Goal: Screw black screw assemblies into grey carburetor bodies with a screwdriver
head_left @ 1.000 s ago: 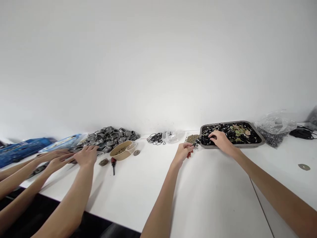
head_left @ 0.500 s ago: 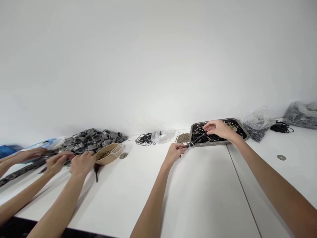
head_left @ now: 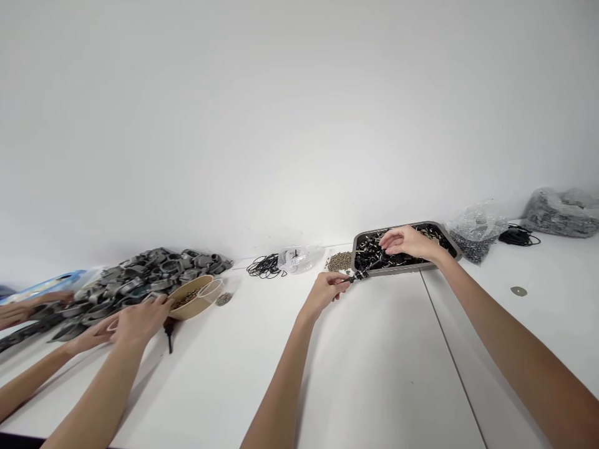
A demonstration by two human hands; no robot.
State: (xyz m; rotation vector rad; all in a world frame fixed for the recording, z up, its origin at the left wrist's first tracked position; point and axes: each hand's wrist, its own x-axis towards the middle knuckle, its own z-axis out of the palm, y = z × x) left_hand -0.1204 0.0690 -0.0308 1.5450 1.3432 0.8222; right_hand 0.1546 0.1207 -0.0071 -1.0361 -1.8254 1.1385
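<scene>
My left hand (head_left: pixel 326 292) is closed in a pinch on a small black part (head_left: pixel 360 275), which juts out to the right by the front left corner of the metal tray (head_left: pixel 397 270). That tray holds a heap of small black pieces (head_left: pixel 367 254). Over the heap, my right hand (head_left: pixel 405 242) has its thumb and fingers drawn together. Something dark shows at those fingertips, too small to make out. A pile of small brass-coloured pieces (head_left: pixel 340 261) lies just left of the tray.
Left, a co-worker's hands (head_left: pixel 143 319) work by a heap of grey plastic parts (head_left: pixel 154 268), a tan tub (head_left: pixel 187 308) and a screwdriver (head_left: pixel 169 337). Black cords (head_left: pixel 266 266) and a clear bag (head_left: pixel 299 259) lie mid-table. Bags of dark pieces (head_left: pixel 561 212) stand right, near a flat disc (head_left: pixel 518 291).
The view has shifted slightly, so the table things appear further left. My hands keep nearly the same pose by the tray. The co-worker's hands have moved a little nearer the table's front.
</scene>
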